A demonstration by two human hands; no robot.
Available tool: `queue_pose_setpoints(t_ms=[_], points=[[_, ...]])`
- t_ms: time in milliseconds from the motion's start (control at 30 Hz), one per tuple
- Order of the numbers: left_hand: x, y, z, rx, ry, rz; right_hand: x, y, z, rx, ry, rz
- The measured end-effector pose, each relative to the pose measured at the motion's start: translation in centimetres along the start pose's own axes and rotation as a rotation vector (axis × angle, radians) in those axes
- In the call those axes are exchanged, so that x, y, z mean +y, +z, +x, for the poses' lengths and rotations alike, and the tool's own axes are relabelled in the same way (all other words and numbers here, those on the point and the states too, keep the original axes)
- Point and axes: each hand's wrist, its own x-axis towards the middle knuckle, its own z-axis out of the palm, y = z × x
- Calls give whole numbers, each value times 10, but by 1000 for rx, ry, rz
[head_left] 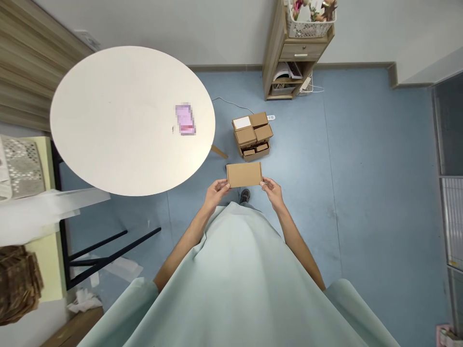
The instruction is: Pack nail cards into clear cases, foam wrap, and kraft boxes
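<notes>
A flat brown cardboard box [244, 175] is held level in front of my body, its lid closed. My left hand [217, 190] grips its lower left corner, thumb on top and fingers partly underneath. At the lower right corner, my right hand [272, 190] pinches the box the same way. Just beyond it, a stack of smaller cardboard boxes [246, 137] sits in an open carton [257, 154] on the floor. One box in the stack carries a white label [242, 123].
A white oval table [119, 120] stands to the left with a blurred pink item [185, 119] on it. At the back is a wooden cabinet [304, 51] topped by a white basket [311, 30]. A cable [235, 103] crosses the blue floor [379, 193]. Black metal legs [115, 250] stand lower left.
</notes>
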Motion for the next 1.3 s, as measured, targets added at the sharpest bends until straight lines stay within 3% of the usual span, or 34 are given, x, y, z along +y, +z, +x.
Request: queue_pose_setpoints(t_ms=[200, 400, 767, 900, 1067, 1300], points=[[20, 24, 73, -52, -54, -27, -30, -20, 52, 19, -11, -111], [59, 54, 151, -186, -108, -22, -77, -42, 114, 82, 41, -213], [118, 94, 265, -186, -37, 113, -131, -61, 243, 42, 118, -254], [131, 117, 296, -139, 2, 192, -136, -76, 295, -19, 127, -311], [136, 154, 342, 33, -94, 361, -130, -90, 376, -105, 141, -374], [112, 193, 422, 240, -158, 368, -86, -99, 507, -225, 178, -455]])
